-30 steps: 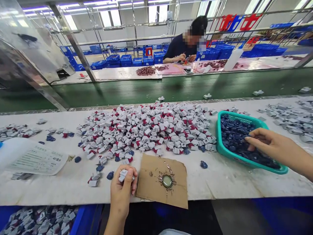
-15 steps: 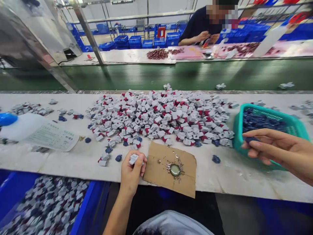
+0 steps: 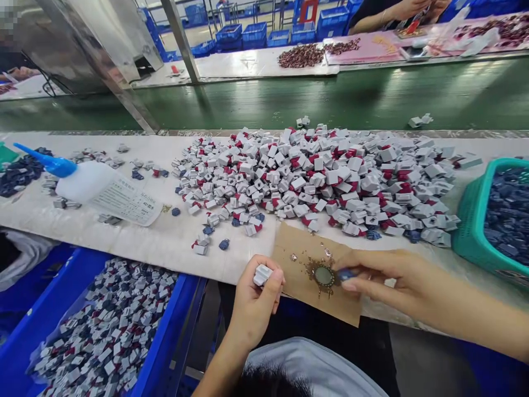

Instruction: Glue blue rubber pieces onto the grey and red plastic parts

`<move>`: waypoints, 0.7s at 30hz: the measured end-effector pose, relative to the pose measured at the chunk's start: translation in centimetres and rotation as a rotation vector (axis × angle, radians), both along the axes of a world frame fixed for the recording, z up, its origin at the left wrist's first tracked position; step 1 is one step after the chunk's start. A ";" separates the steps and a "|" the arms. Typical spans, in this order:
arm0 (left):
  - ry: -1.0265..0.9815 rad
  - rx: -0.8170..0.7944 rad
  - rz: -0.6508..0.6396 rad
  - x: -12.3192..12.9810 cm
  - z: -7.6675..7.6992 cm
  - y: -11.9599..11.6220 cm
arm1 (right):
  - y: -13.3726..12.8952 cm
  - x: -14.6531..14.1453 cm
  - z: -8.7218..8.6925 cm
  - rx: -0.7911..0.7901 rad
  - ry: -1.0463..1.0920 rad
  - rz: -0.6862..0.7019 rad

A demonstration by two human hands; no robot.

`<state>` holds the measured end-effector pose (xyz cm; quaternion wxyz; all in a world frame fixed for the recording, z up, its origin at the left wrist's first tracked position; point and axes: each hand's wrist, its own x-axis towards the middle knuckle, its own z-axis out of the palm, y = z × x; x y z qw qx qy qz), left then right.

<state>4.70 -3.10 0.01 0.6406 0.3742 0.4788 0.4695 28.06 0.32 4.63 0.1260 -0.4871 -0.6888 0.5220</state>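
Closed round a small grey plastic part (image 3: 262,274), my left hand (image 3: 257,300) is just left of a piece of brown cardboard (image 3: 289,275). My right hand (image 3: 384,278) pinches a dark blue plastic piece (image 3: 346,274) between thumb and fingers. That piece is right beside a small round cap (image 3: 323,276) lying on the cardboard, its contents pale and glossy, with dark spatter about it. Whether the piece touches the cap I cannot tell. Behind the cardboard spreads a heap of grey and dark red parts (image 3: 314,176).
A teal basket (image 3: 475,220) of dark blue pieces stands at right. To the left lies a white glue bottle (image 3: 91,182) with a blue nozzle. Below the table edge is a blue crate (image 3: 159,320) of parts. Beyond runs a green conveyor belt (image 3: 268,102); a co-worker's hands (image 3: 413,8) work across it.
My right hand has moved left from the teal basket to the cap on the cardboard, carrying the dark blue piece. The view has turned left and down; my left hand keeps the grey part.
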 end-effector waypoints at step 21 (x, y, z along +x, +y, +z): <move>0.059 0.094 -0.074 -1.0 0.1 -0.2 | -0.8 -1.3 -4.4 0.846 -0.446 0.313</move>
